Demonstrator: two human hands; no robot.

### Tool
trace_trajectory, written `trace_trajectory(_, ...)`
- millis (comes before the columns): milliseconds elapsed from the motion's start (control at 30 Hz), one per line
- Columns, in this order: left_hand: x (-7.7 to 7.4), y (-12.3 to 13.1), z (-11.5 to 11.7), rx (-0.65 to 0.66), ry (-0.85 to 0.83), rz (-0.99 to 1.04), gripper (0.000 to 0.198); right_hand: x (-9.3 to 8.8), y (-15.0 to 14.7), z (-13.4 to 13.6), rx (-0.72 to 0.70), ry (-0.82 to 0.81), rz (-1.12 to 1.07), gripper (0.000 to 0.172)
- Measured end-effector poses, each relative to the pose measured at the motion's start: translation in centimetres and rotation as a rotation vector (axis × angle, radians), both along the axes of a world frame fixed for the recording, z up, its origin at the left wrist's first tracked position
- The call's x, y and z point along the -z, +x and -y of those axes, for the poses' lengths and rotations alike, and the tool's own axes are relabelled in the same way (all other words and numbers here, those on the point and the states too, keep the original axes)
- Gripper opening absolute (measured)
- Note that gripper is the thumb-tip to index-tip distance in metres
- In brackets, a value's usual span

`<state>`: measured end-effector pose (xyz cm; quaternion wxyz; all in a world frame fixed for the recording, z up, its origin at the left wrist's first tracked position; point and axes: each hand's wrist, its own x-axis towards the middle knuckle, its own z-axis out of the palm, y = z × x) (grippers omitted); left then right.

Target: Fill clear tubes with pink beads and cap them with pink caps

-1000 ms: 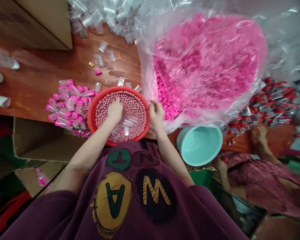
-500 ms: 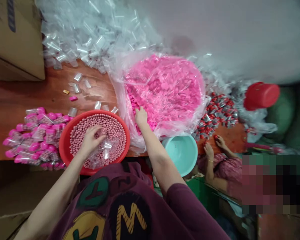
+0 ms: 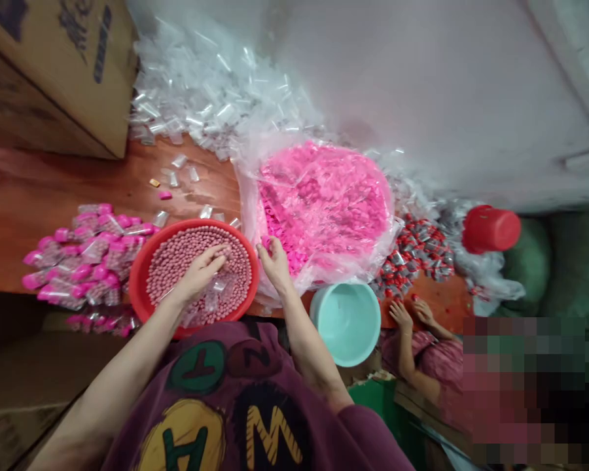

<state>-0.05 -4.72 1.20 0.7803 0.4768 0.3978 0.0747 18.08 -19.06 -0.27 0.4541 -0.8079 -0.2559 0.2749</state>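
My left hand is over the red basin, its fingers pinched together above the pink beads. What lies between those fingertips blends with the beads and cannot be made out. Several clear plastic containers rest on the beads below that hand. My right hand is closed on a small pink cap, between the basin and a plastic bag. Loose pink caps fill the bag, partly under its clear film.
Bead-filled containers with pink caps are piled left of the basin. Empty clear containers heap along the wall. A cardboard box stands at back left. Right are a turquoise tub, red-capped containers, a red bucket and a co-worker's hands.
My right hand has come out of the bag toward the basin with a pink cap. My left hand has shifted right over the beads, its fingers closer together. The view has turned slightly.
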Motion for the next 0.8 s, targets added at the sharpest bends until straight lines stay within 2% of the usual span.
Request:
trace_trajectory(133, -0.8, 0.6, -0.6, -0.005, -0.074, 0.030, 0.054, -2.0, -2.9, -2.6, -0.110, 0.100, -0.160, 0.048)
trace_trajectory(233, -0.9, 0.4, -1.3, -0.038, -0.144, 0.064, 0.057, -1.7, -3.2, -3.7, -0.145, 0.122, -0.194, 0.057)
trace_trajectory(367, -0.4, -0.4, -1.6, -0.096, -0.286, 0.164, 0.037, -0.7, -3.4, -4.1, -0.165, 0.219, 0.011, 0.054)
trace_trajectory(567, -0.1, -1.4, -1.7, -0.074, -0.324, 0.192, 0.022, -1.3, -4.3, -4.1, -0.303, 0.189, 0.235, 0.049)
trace_trajectory(700, -0.1, -1.9, -1.7, -0.074, -0.282, 0.161, 0.019, -0.9, -4.0, -3.7, -0.284, 0.221, 0.099, 0.053)
trace_trajectory(800, 0.1, -2.2, -1.6, -0.072, -0.249, 0.162, 0.018, -0.9, -4.1, -3.7, -0.334, 0.223, -0.062, 0.054)
